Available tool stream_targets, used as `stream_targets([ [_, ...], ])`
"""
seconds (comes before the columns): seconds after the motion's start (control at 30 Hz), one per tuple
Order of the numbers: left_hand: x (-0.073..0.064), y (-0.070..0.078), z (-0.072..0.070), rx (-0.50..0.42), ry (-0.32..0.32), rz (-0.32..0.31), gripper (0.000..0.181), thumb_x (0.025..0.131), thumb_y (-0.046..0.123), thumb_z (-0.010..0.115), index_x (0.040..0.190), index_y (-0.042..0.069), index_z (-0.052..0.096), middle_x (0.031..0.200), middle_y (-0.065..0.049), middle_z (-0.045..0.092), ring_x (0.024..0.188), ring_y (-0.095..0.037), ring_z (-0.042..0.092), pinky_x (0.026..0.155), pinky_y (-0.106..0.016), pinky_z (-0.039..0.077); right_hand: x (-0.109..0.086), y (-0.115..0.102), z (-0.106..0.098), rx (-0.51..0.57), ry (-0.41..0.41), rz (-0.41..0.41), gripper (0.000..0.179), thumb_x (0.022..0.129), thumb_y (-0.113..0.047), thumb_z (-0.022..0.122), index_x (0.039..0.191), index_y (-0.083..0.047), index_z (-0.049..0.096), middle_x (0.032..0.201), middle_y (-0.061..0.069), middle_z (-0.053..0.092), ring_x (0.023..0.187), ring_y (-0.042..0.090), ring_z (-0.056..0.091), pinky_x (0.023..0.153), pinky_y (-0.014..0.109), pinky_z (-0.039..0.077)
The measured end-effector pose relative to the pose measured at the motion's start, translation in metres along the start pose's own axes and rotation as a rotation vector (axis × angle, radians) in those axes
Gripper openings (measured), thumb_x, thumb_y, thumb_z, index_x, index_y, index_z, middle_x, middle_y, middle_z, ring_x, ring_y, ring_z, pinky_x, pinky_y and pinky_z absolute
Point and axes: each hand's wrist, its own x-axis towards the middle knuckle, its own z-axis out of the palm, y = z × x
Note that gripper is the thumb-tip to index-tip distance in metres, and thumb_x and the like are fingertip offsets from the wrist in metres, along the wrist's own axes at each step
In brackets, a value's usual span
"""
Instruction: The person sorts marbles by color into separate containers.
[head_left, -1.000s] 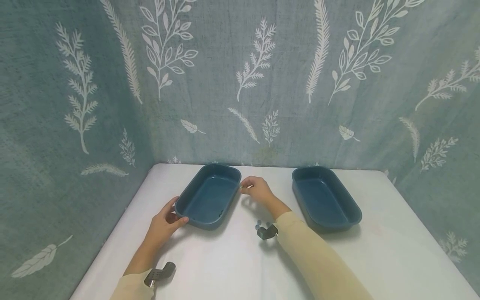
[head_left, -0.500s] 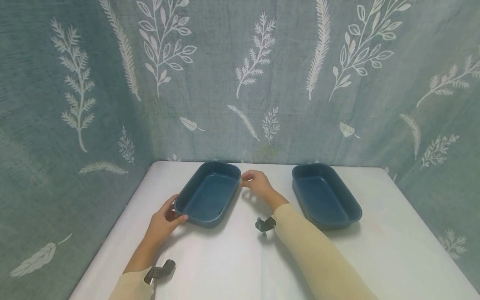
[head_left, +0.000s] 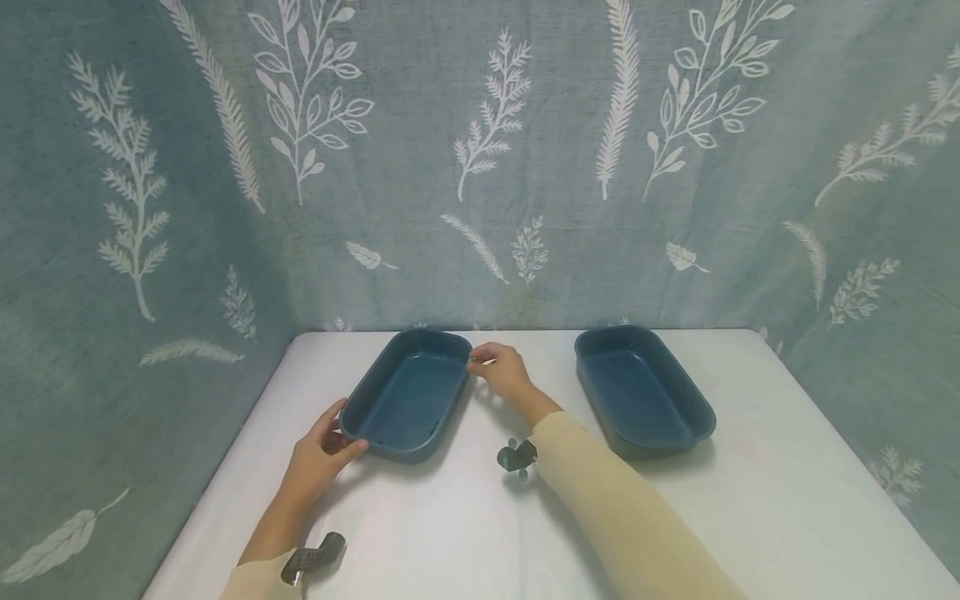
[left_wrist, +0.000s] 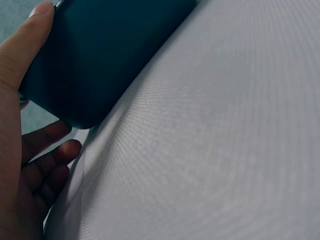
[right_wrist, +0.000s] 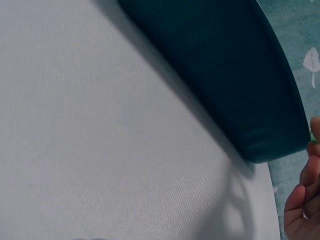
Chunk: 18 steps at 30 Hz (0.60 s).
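Note:
A dark blue rectangular tray with rounded corners stands on the left part of the white table in the head view. My left hand grips its near left corner, thumb at the rim and fingers around the outside; in the left wrist view the lower fingers are curled beneath that corner. At the far right of the same tray, my right hand pinches a tiny green thing right at the rim. Its kind I cannot tell, as the fingertips mostly cover it.
A second dark blue tray of like shape stands to the right, past my right forearm. Leaf-patterned grey-green cloth hangs behind the white table and along its sides. Dark wrist camera mounts stick out from both sleeves.
The head view has shifted slightly. My right hand has crept a little along the rim toward the tray's far corner, still pinching. The left hand keeps its grip.

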Motion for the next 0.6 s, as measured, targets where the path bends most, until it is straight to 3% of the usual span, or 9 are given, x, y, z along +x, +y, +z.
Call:
stream_targets([
  [0.6, -0.0019, -0.0029, 0.0026, -0.010, 0.015, 0.011, 0.088, 0.083, 0.044, 0.076, 0.153, 0.018, 0.030, 0.131, -0.023, 0.055, 0.106, -0.032, 0.059, 0.090, -0.056, 0.044, 0.0018, -0.0019, 0.0052, -0.028, -0.021, -0.046, 0.021, 0.090, -0.020, 0.072, 0.108, -0.009, 0.072, 0.096, 0.001, 0.070, 0.094, 0.021, 0.062, 0.076, 0.033, 0.050],
])
